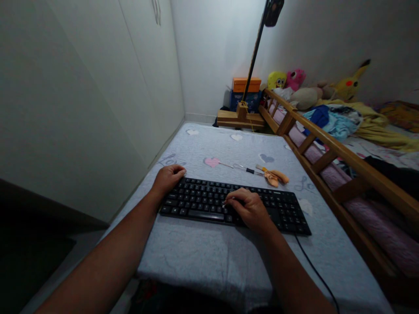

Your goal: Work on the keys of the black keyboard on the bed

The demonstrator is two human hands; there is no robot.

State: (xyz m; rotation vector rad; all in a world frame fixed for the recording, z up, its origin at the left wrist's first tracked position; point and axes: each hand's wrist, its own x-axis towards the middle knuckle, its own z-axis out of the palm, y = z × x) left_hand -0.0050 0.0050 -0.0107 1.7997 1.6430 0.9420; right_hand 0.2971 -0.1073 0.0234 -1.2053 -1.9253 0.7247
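Observation:
A black keyboard [206,215] lies flat across the bed-like padded table, its cable leaving the near right edge. My left hand [169,178] is closed on the keyboard's far left corner, thumb and fingers together. Over the keys right of the middle, my right hand [248,206] pinches a small pale-tipped stick [224,204], mostly hidden by the fingers; its tip is at the keys. Beyond the keyboard lie a thin light stick [225,165], a wire tool with a black grip [250,170], a small yellow-handled brush [260,167] and a crumpled orange cloth [275,177].
A light blue heart-patterned cover [196,248] drapes the table. On the right runs a wooden bed rail [327,137], with clothes and plush toys behind it. White cabinet doors [131,87] rise at the left. A lamp pole [255,52] stands on a wooden base at the back.

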